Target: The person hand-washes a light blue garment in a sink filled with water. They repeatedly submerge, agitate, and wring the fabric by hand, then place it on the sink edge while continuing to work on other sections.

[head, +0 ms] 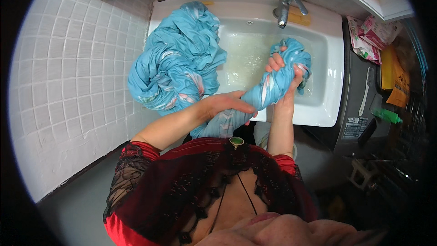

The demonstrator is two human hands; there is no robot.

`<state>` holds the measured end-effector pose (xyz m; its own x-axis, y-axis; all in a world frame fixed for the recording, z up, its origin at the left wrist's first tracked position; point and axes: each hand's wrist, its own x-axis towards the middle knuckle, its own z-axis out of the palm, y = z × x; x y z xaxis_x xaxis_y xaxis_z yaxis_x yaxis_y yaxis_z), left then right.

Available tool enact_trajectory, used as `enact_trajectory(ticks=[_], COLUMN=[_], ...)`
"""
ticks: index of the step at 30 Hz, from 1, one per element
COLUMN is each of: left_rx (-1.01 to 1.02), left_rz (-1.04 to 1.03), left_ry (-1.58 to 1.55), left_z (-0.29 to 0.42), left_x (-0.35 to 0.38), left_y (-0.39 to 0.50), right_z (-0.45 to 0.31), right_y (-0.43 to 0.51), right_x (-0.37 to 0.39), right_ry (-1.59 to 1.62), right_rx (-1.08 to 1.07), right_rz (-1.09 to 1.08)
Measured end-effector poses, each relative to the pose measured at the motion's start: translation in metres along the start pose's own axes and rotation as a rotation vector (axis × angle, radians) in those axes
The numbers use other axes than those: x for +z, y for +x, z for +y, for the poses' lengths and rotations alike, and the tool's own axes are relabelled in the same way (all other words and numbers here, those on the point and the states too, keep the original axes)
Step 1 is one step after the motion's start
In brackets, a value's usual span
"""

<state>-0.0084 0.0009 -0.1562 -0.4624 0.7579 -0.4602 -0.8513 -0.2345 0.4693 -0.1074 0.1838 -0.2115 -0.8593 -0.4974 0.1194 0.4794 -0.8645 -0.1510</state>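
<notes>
A long blue cloth [177, 58] with pink and white patches lies heaped over the left side of a white ceramic sink [334, 85]. Part of it runs as a twisted length from near my chest up over the basin. My left hand [230, 104] is wrapped around this length close to the sink's front rim. Farther along, my right hand [286, 70] grips the cloth above the shallow, cloudy water [247, 54]. The cloth's end hangs past my right hand, low in the basin. Some fingers of both hands are hidden by the cloth.
A chrome faucet [283, 7] stands at the sink's back rim, with a yellowish bar [299, 16] beside it. White wall tiles [78, 58] rise at the left. On the dark surface at the right lie a white brush [366, 92], pink packets [367, 37] and a green bottle [387, 115].
</notes>
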Motion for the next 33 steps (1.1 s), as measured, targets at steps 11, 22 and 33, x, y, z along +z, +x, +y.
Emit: enact_trajectory(ticks=[11,22,33], left_rx=[0.052,-0.028,-0.076], left_rz=[0.662,0.534,0.092], left_ry=[0.689,1.122,-0.026], left_z=[0.006,0.008,0.037], left_x=[0.016,-0.016,-0.043], left_y=[0.058,0.043,-0.007], right_z=[-0.003,0.033,0.085], right_y=[0.036,0.028,-0.031], right_x=[0.026,-0.003,0.061], right_ry=[-1.807,-1.948,-0.764], right_rx=[0.254,0.349,0.361], right_rz=[0.271,0.344,0.747])
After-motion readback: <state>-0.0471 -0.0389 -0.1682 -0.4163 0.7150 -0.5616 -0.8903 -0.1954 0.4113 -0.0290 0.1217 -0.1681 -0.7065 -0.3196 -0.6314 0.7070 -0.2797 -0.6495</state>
